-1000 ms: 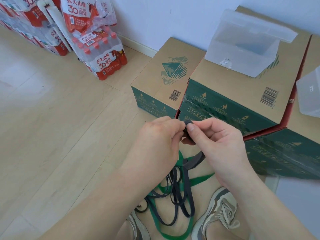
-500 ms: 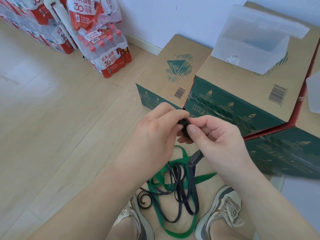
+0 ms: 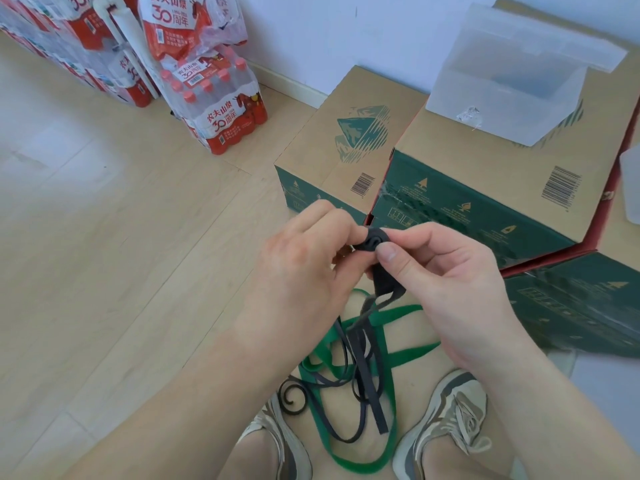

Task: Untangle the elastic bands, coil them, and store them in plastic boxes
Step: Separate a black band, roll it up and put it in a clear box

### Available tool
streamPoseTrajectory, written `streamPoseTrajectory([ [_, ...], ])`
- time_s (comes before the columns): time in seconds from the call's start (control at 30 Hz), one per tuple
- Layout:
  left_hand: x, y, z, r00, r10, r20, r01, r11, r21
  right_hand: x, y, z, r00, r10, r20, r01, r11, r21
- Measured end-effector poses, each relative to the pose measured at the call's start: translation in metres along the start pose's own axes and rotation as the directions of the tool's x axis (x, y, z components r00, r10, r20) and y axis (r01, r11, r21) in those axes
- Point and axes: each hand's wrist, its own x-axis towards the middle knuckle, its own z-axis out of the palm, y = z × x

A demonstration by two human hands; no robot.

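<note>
Looking down through the head camera, we saw the left hand (image 3: 304, 268) and the right hand (image 3: 450, 285) meet in front of the cartons, both pinching a small rolled coil (image 3: 373, 240) of the dark elastic band. The right thumb and forefinger curled round the coil's near and far edges. The left fingers (image 3: 332, 220) curled over its other side, but their tips sat behind the hand, so we could not tell just how they gripped.

From the coil the loose length (image 3: 360, 362) of the dark band dropped to the floor (image 3: 104, 237) between the left shoe (image 3: 277, 441) and the right shoe (image 3: 446, 420). There it lay looped across a green elastic band (image 3: 349, 457). We could not make out which strand passed over which in that tangle. A curled dark end (image 3: 292, 398) lay just beside the left shoe.

A clear plastic box (image 3: 502, 109) stood open on a cardboard carton (image 3: 467, 157), its lid tipped back; its inside looked hazy through the wall. A second plastic box (image 3: 631, 188) was cut off by the right edge. Shrink-wrapped bottle packs (image 3: 221, 112) stood by the wall, cropped at the top left.
</note>
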Motion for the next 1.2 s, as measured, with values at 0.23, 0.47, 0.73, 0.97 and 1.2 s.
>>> streamPoseTrajectory([
  [0.23, -0.011, 0.009, 0.016, 0.983, -0.171, 0.060, 0.177, 0.979, -0.104, 0.004, 0.007, -0.005, 0.993, -0.102, -0.052, 0.095, 0.986, -0.136],
  [0.47, -0.003, 0.007, 0.010, 0.938, -0.268, 0.218, 0.285, 0.957, -0.050, 0.003, 0.013, -0.012, 0.938, -0.317, 0.138, 0.336, 0.735, -0.589],
  [0.73, 0.001, 0.011, 0.007, 0.839, -0.453, 0.302, 0.542, 0.741, -0.396, 0.002, 0.010, -0.006, 0.980, -0.197, -0.017, 0.180, 0.927, -0.329],
  [0.97, 0.004, 0.011, 0.008, 0.812, -0.515, 0.273, 0.568, 0.593, -0.570, 0.004, 0.000, 0.001, 0.988, -0.080, -0.132, 0.082, 0.997, 0.006],
  [1.2, 0.000, 0.008, 0.010, 0.797, -0.520, 0.307, 0.598, 0.610, -0.519, 0.003, 0.012, -0.002, 0.962, -0.272, -0.025, 0.255, 0.928, -0.271],
])
